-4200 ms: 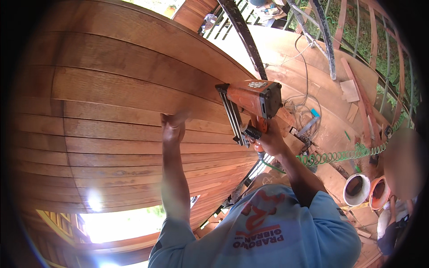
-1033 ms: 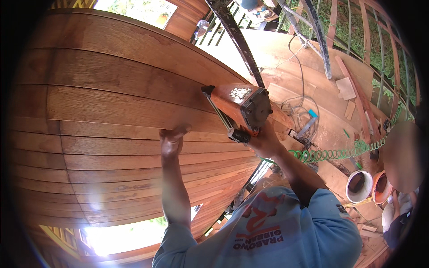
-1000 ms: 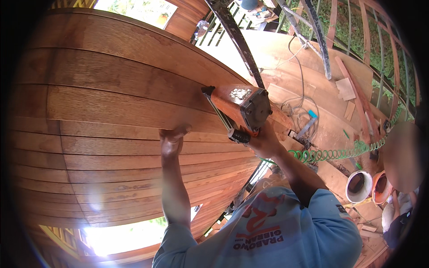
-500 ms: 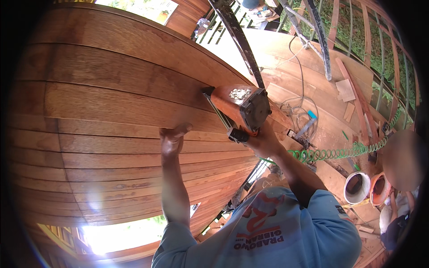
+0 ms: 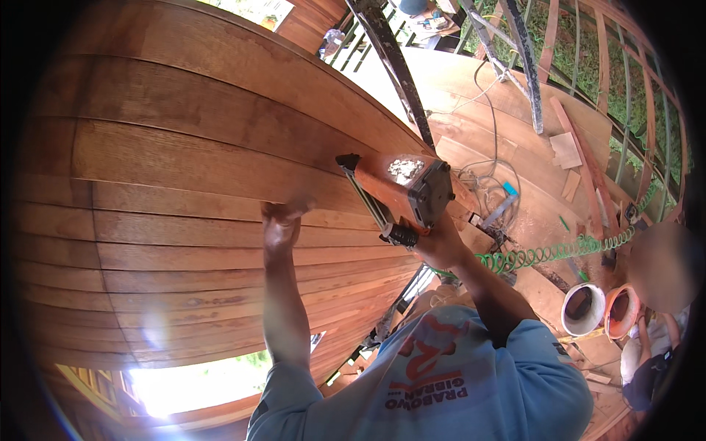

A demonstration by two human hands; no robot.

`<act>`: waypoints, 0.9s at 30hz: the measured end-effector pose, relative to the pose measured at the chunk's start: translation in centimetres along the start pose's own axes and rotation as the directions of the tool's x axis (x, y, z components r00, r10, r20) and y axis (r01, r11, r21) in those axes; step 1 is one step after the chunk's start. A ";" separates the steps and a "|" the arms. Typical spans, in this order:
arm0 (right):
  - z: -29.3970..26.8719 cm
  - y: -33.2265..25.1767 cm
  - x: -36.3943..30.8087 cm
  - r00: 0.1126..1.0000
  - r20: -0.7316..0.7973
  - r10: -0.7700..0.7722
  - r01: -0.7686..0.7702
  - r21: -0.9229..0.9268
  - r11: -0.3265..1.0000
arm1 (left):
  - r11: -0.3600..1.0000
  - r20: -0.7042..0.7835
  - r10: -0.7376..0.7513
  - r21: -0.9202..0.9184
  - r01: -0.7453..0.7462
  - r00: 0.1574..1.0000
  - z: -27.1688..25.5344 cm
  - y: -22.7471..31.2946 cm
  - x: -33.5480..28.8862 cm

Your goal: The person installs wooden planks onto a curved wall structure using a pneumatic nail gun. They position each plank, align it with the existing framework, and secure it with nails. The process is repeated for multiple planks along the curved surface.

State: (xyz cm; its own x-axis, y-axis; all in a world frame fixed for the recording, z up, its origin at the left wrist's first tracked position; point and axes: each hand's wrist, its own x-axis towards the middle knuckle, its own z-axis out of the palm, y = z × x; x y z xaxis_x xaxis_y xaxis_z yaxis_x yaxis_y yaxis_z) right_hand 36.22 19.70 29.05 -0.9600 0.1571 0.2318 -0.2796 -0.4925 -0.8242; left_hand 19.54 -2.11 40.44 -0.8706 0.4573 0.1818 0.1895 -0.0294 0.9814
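Note:
My right hand [image 5: 442, 246] is wrapped round the grip of an orange and black nail gun [image 5: 388, 189]. White flecks cover part of the gun's top, and its black nose points left at the wooden plank wall [image 5: 184, 158]. Whether the nose touches the planks or stands just off them, I cannot tell. To the left of the gun, my left hand [image 5: 283, 220] presses against the wall at a plank seam, its fingers stretched toward the right and their tips blurred. A green coiled air hose [image 5: 544, 253] runs off to the right from near my right hand.
A dark metal post [image 5: 393, 66] slants down behind the gun. On the wooden floor at right lie a hand saw [image 5: 502, 206], a black cable [image 5: 495, 103] and offcuts [image 5: 565, 151]. A white bucket [image 5: 583, 309] and an orange bucket [image 5: 622, 312] stand near another person [image 5: 654, 360].
The nail gun and my right hand have shifted slightly, the gun's nose moving right and down across the planks. My left hand stays against the wall.

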 end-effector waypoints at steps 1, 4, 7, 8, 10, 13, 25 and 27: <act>0.0 0.2 -0.3 0.998 0.027 0.054 -0.053 -0.036 0.998 | 1.000 0.006 0.002 0.013 -0.002 1.000 -0.1 0.0 0.0; 0.6 1.0 -0.8 0.999 0.033 0.027 -0.026 -0.042 0.999 | 1.000 0.043 0.000 0.024 -0.001 0.999 -0.6 -0.2 0.3; 1.3 1.7 -0.8 0.999 0.006 -0.044 0.044 -0.062 0.997 | 1.000 0.062 -0.028 0.014 0.027 0.998 -1.0 -0.4 0.6; 1.4 1.9 -0.8 0.998 0.000 -0.060 0.059 -0.096 0.994 | 0.999 0.043 -0.048 -0.001 0.048 0.998 -1.0 -0.4 0.6; 1.5 2.1 -0.9 0.998 0.009 -0.060 0.061 -0.064 0.996 | 0.999 0.093 -0.021 -0.028 0.024 0.995 -1.0 -0.3 0.6; 1.2 2.3 -1.2 0.998 0.005 -0.055 0.056 -0.084 0.995 | 1.000 0.070 -0.019 -0.017 0.020 0.997 -0.5 0.1 0.7; -1.4 0.1 -0.7 0.995 -0.087 0.040 -0.037 0.037 0.999 | 0.996 0.031 -0.041 0.081 0.039 0.999 1.4 1.5 0.3; -2.2 -0.3 0.1 0.994 -0.089 0.059 -0.052 0.080 0.995 | 0.994 -0.006 -0.053 0.096 0.053 0.999 1.4 1.4 0.4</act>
State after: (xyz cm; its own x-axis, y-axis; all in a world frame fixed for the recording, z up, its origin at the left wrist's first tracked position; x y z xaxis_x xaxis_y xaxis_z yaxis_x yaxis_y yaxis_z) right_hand 36.21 21.74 28.16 -0.9696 0.2033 0.1362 -0.2300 -0.5669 -0.7910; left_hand 20.08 -0.68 41.84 -0.8821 0.4526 0.1303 0.1859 0.0805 0.9793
